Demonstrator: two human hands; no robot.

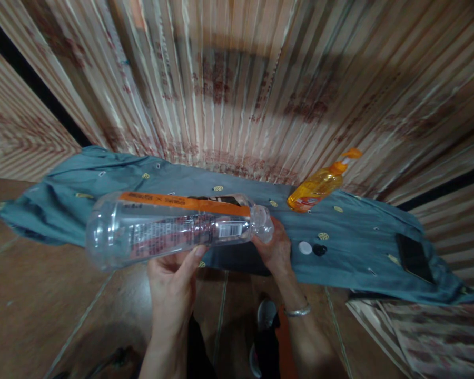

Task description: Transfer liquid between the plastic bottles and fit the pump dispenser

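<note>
A large clear plastic bottle point(114, 231) with an orange strip and a printed label lies tilted on its side in the air above the cloth, its neck toward the right. My left hand point(171, 276) grips its body from below, thumb along the near side. Wrapped about the clear neck end is my right hand point(276, 250), its fingers partly hidden behind the bottle. Whether a cap sits on that end I cannot tell. On the cloth just right of my right hand are a small white disc point(305, 248) and a small black piece point(319, 250).
A narrow table under a teal patterned cloth point(355, 247) spans the view. An orange pump bottle point(316, 188) stands toward its back edge, and a dark phone point(414, 257) lies at the right. Behind rises a striped wrapped wall point(237, 95); a wrapped stack point(430, 337) stands lower right.
</note>
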